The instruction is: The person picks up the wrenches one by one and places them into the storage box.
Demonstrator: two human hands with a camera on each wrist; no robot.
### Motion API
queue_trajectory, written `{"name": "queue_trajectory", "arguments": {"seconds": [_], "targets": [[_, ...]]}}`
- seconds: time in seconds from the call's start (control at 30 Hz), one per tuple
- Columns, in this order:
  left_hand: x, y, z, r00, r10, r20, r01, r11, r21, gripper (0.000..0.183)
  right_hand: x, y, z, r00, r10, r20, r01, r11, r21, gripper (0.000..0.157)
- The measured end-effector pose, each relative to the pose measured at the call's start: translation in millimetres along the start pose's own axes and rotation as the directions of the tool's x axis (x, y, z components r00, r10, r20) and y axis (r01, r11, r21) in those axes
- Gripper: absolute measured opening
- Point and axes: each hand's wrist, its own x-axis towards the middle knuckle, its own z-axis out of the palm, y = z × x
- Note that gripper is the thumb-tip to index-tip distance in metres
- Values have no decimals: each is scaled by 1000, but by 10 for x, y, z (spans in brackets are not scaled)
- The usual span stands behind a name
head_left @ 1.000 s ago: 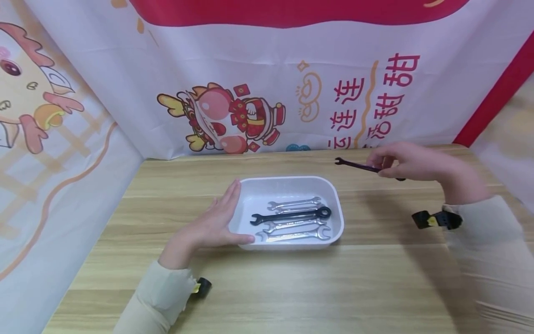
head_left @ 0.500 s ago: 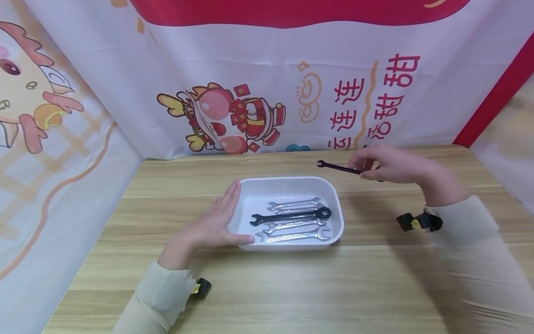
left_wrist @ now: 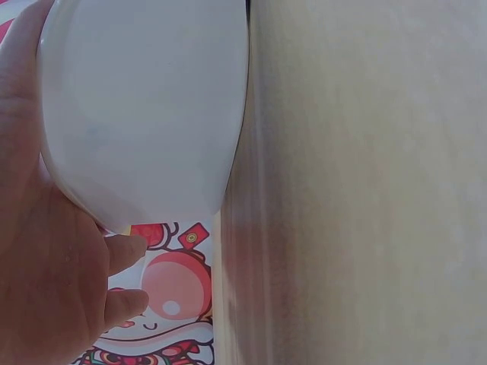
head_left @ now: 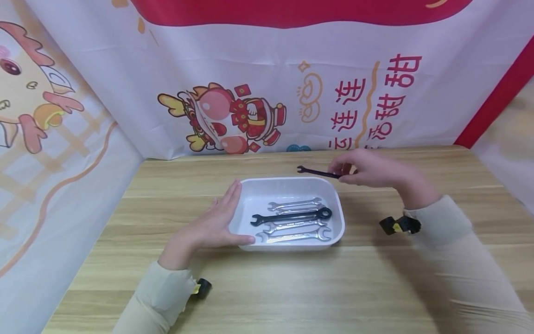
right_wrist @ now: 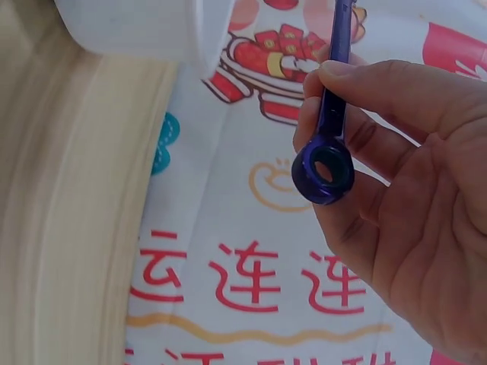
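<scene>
My right hand (head_left: 367,170) pinches a dark combination wrench (head_left: 317,172) between thumb and fingers, above the table by the box's back right corner. In the right wrist view the ring end of the wrench (right_wrist: 326,169) points toward the palm. A white plastic box (head_left: 288,247) stands on the table, and my left hand (head_left: 212,225) rests against its left end with fingers and thumb spread along the rim. Inside the box lie several silver open-end wrenches (head_left: 294,236), with a black ratchet wrench (head_left: 292,215) across them.
The wooden table (head_left: 292,292) meets a printed white cloth (head_left: 250,55) at the back. More cloth (head_left: 62,199) hangs along the left side. Each sleeve carries a black wrist camera, such as the right one (head_left: 399,225).
My right hand has moved left with the dark wrench, from the right of the box toward its back right corner. The left hand and the box have stayed put.
</scene>
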Motion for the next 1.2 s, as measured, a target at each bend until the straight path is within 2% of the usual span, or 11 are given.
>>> {"name": "queue_trajectory", "arguments": {"seconds": [0.53,0.83,0.97,1.2], "targets": [[2,7,10,1000,-8,0,8,1000,-5,133,274,-119,337,990,-135,-25,136,991,20,27],[-3,19,2,1000,-8,-6,8,1000,-7,133,372,-153,520,987,-159,-15,160,986,38,30],[-2,20,-11,1000,-6,-9,6,1000,-2,133,415,-149,576,986,-166,8,165,983,81,31],[0,16,5,1000,-12,-1,12,1000,-3,133,483,-106,715,981,-187,40,183,979,89,28]]}}
